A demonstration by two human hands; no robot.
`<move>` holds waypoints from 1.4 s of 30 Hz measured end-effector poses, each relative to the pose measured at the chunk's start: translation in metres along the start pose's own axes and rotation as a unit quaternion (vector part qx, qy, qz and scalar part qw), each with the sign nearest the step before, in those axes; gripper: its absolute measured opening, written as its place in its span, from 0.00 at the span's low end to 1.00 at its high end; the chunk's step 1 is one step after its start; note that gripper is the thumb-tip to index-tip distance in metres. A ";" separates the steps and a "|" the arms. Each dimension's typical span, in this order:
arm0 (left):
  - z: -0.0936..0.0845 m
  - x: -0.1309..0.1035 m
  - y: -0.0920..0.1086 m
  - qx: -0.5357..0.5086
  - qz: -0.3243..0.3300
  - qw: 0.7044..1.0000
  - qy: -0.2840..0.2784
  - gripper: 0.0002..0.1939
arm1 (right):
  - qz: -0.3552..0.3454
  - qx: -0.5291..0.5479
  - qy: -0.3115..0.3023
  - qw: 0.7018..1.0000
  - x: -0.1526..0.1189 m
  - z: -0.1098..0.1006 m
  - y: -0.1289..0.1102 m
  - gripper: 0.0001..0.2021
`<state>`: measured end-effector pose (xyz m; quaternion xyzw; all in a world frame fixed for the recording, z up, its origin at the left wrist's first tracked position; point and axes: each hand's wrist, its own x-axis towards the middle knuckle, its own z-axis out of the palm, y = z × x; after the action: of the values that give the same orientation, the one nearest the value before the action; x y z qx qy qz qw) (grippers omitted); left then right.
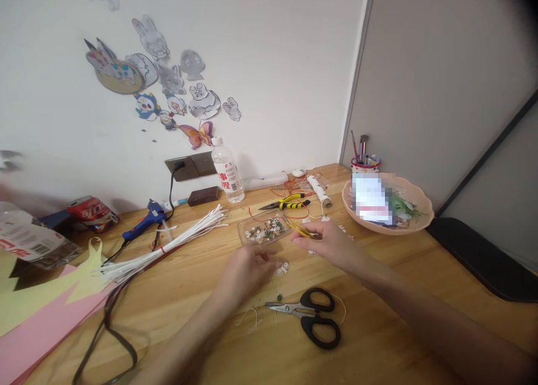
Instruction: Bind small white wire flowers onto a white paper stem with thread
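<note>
My right hand (328,240) is closed on yellow tweezers (303,229), whose tips point toward the clear box (240,228). In that box lie several beads (264,229), white, gold and green. My left hand (247,268) sits just in front of the box, its fingers pinched at the edge of a small white rabbit-like charm (283,268). Thin thread trails below the charm, near a green bead (279,297). Closer to me, black-handled scissors (309,312) rest on the wooden table with blades slightly apart. Thread scraps (252,318) lie beside the blades.
Behind the box are yellow-black pliers (286,203), a paper roll (319,191) and a water bottle (227,172). A pink bowl (409,222) holding a lit phone (372,197) stands right. Leftward lie white stems (168,247), a blue glue gun (147,219) and coloured paper (50,329).
</note>
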<state>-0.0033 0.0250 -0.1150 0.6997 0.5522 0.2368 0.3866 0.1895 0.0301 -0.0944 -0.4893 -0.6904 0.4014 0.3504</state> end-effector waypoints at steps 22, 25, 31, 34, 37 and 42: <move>-0.001 -0.007 -0.007 -0.178 -0.008 0.983 -0.033 0.06 | -0.053 -0.024 -0.008 0.998 -0.008 0.005 -0.015 0.15; -0.011 -0.008 0.003 -0.253 -0.020 0.967 -0.015 0.09 | -0.063 -0.025 -0.011 0.998 -0.013 0.007 -0.021 0.14; -0.028 -0.020 0.024 -0.339 -0.011 0.939 0.053 0.08 | -0.093 -0.068 -0.007 0.993 -0.024 0.007 -0.035 0.09; -0.030 -0.026 0.031 -0.351 -0.004 0.934 0.072 0.07 | -0.109 -0.091 -0.004 0.990 -0.027 0.008 -0.040 0.07; -0.029 -0.028 0.036 -0.352 0.000 0.932 0.088 0.06 | -0.101 -0.082 -0.005 0.991 -0.028 0.008 -0.040 0.07; -0.028 -0.030 0.039 -0.324 0.014 0.940 0.109 0.05 | -0.077 -0.042 -0.028 0.996 -0.028 0.007 -0.039 0.07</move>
<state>-0.0100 0.0007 -0.0640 0.5144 0.4745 0.4830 0.5263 0.1762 -0.0063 -0.0652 -0.4374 -0.7520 0.3570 0.3403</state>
